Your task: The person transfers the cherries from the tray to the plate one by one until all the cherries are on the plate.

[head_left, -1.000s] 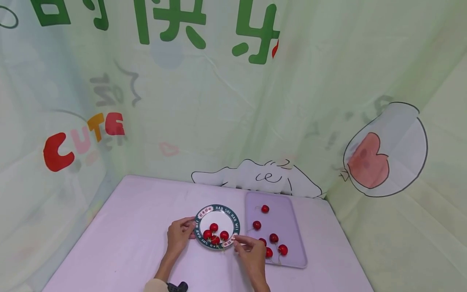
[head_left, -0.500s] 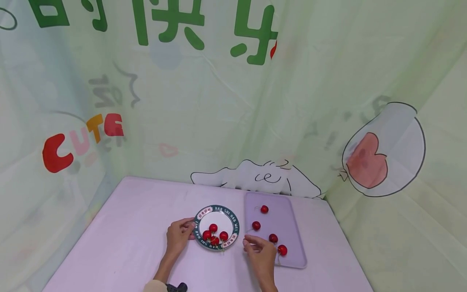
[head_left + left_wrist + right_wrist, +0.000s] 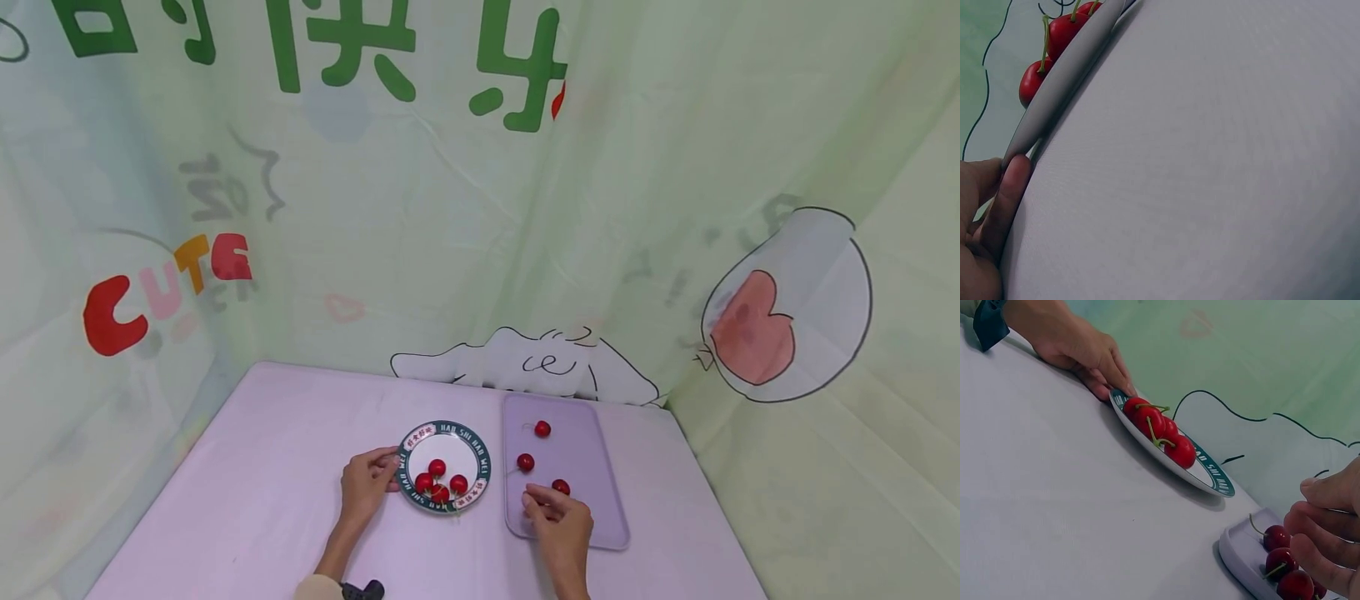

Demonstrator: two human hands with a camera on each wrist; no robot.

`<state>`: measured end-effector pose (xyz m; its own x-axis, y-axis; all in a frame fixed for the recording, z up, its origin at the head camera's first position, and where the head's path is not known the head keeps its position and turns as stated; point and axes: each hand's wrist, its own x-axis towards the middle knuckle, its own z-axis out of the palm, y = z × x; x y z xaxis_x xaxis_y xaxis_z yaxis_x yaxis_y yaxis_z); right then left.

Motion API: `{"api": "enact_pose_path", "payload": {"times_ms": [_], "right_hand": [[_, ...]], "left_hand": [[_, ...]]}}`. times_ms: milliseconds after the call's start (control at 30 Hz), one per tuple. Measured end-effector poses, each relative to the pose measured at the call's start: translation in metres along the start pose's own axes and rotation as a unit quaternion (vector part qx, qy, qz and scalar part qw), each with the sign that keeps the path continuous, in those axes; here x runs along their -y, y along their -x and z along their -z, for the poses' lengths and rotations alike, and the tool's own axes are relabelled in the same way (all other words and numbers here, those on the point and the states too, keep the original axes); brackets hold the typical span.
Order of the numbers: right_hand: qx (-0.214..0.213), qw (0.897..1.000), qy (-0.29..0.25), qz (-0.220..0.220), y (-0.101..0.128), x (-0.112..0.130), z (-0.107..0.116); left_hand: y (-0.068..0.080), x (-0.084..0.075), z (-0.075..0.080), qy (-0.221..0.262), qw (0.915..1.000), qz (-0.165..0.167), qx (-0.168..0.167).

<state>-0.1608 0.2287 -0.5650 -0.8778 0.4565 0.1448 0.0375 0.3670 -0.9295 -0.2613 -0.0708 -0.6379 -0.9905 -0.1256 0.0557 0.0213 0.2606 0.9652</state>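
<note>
My left hand pinches the left rim of a round white plate with a dark green lettered border. In the left wrist view, thumb and fingertips take the plate's edge from both sides. Several red cherries with green stems lie together in the plate. My right hand hovers over the near part of a lilac tray, its fingers loosely bent with nothing between them. Darker cherries lie on the tray; some are hidden behind that hand in the head view.
The tray stands right of the plate on a pale cloth-covered table. A printed curtain hangs behind and at both sides. Near my left wrist is a small black object.
My right hand has moved right, from the plate's rim to above the tray, covering cherries there. The left hand keeps its grip, and the plate with its cherries stays in place.
</note>
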Motion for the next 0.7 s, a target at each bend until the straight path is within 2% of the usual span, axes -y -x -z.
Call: {"api": "enact_pose_path", "payload": {"times_ms": [200,500,700], "right_hand": [[-0.028,0.999,0.005,0.018,-0.002,-0.01,0.007],[-0.037,0.999,0.012,-0.005,-0.002,-0.012,0.022],[-0.045,0.999,0.004,0.003,-0.003,-0.016,0.031]], "left_hand": [[0.0,0.001,0.0,0.0,1.0,0.004,0.003],[-0.002,0.003,-0.001,0.008,0.9999,0.004,0.004],[-0.002,0.004,-0.001,0.004,1.0,0.001,0.002]]}}
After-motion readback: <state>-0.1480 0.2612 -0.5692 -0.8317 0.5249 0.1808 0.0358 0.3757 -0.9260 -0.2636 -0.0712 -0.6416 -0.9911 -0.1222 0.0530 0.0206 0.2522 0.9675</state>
